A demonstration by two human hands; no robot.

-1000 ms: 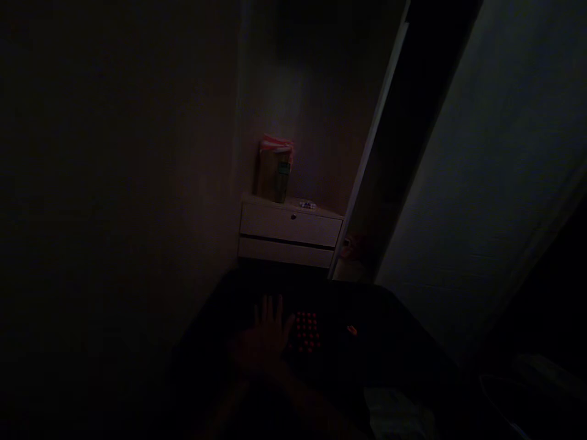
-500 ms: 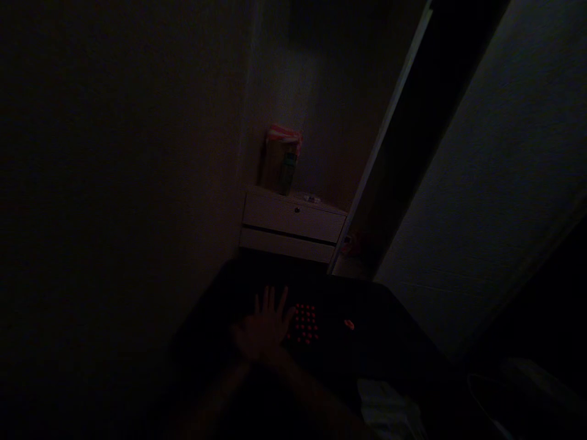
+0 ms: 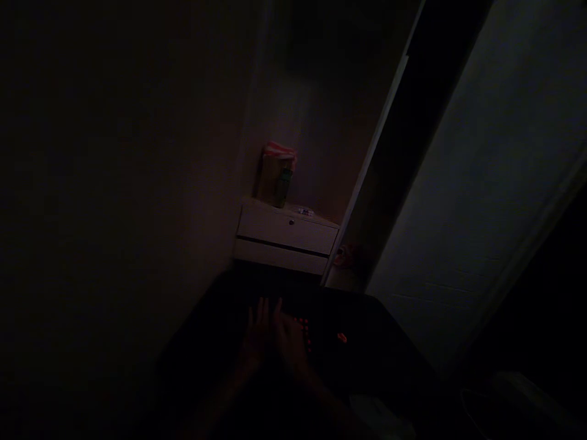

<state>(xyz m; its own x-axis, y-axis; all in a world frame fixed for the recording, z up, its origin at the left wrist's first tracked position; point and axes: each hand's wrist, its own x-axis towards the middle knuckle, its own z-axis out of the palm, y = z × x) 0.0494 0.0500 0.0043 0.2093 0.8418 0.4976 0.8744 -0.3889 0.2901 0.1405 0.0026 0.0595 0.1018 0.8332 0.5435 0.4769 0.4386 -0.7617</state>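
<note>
The scene is very dark. My left hand (image 3: 255, 335) is held over a black tabletop (image 3: 380, 360) with its fingers stretched upward. Close beside it is my right hand (image 3: 290, 337), tilted toward the left one, its fingers also straight. Whether anything small lies between the palms is too dark to tell. Several small red dots (image 3: 307, 330), like little balls in rows, lie just right of my right hand, which covers part of them. A small orange-red lump (image 3: 342, 337) lies farther right on the table.
Behind the table stands a pale drawer unit (image 3: 288, 232) with a bottle (image 3: 283, 186) and a red-and-white striped item (image 3: 279, 150) on top. A whitish sheet or cloth (image 3: 378, 415) lies at the lower right. Walls rise on both sides.
My hands were overlapped, the right spread across the left; now they are side by side with the right one turned more edge-on. The view has shifted slightly, with the background lower.
</note>
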